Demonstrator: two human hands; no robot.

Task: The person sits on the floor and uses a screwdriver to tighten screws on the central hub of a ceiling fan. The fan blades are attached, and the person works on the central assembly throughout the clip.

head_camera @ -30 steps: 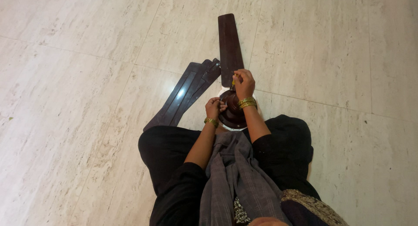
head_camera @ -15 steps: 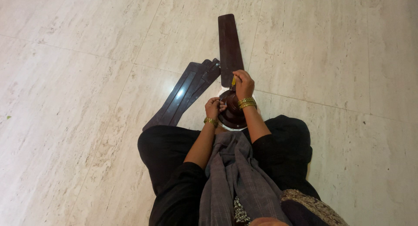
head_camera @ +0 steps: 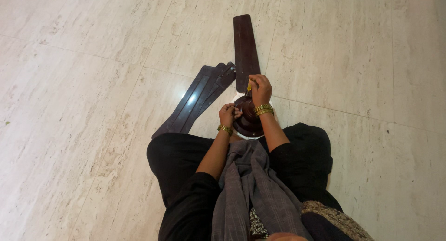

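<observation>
I sit on the floor with a dark brown ceiling fan motor point(head_camera: 246, 122) in front of my lap. One long dark fan blade point(head_camera: 245, 48) points away from the motor. My right hand point(head_camera: 260, 88) is closed over a small yellow-handled tool at the blade's near end, above the motor. My left hand point(head_camera: 228, 114) rests with curled fingers against the motor's left side; what it holds is hidden. Both wrists wear gold bangles.
Two or three loose dark fan blades point(head_camera: 195, 101) lie stacked on the pale stone floor point(head_camera: 83, 83), running to the left of the motor. My black-clad legs and a grey scarf point(head_camera: 253, 194) fill the lower middle of the view.
</observation>
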